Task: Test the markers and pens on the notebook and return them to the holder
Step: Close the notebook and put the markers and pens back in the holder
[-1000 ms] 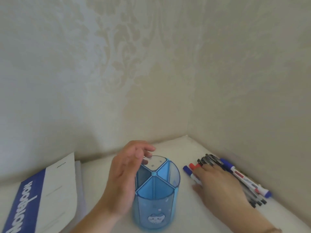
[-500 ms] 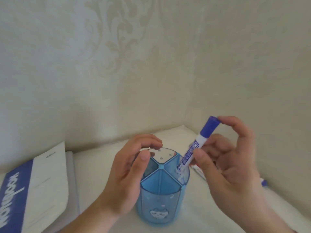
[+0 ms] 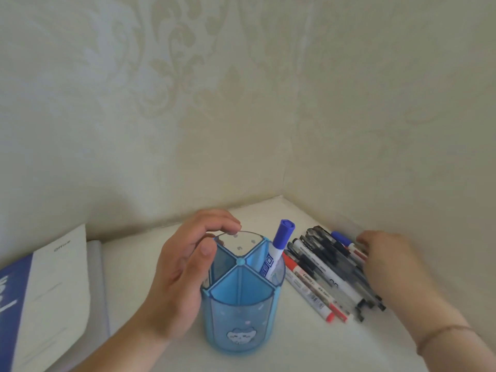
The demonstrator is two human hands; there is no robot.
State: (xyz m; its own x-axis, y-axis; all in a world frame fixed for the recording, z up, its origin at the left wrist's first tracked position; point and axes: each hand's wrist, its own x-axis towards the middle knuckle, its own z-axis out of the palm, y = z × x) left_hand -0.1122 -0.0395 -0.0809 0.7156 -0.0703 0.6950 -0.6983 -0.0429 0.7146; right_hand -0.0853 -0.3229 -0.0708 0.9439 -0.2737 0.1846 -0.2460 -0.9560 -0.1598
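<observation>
Since half a second ago the right hand (image 3: pixel 386 261) has let go of the blue-capped marker (image 3: pixel 277 251), which now stands cap-up and leaning in the holder's compartment on that hand's side, and the hand has gone back out to the pile of pens and markers (image 3: pixel 330 275). Its fingers lie over the far end of the pile by the wall; whether they have closed on one yet cannot be told. The left hand (image 3: pixel 182 277) curls round the near-left side of the blue holder (image 3: pixel 239 312), fingertips on the far rim and thumb on the near rim, steadying it. The pile lies on the worktop (image 3: pixel 308 350) between the two hands, just beside the holder and directly under the right hand, so that hand is plainly the nearer one for the next pick. The pens lie side by side with their long axes running diagonally, from the wall corner back toward the person, so a pinch across the barrel looks the natural grip. Out past the left hand lies the notebook (image 3: pixel 59 285), closed, its blue spine band carrying large white lettering cut off by the frame edge. A small printed word near its top corner is too small to read, as are the marker labels. The holder's front carries a small cartoon animal face.
</observation>
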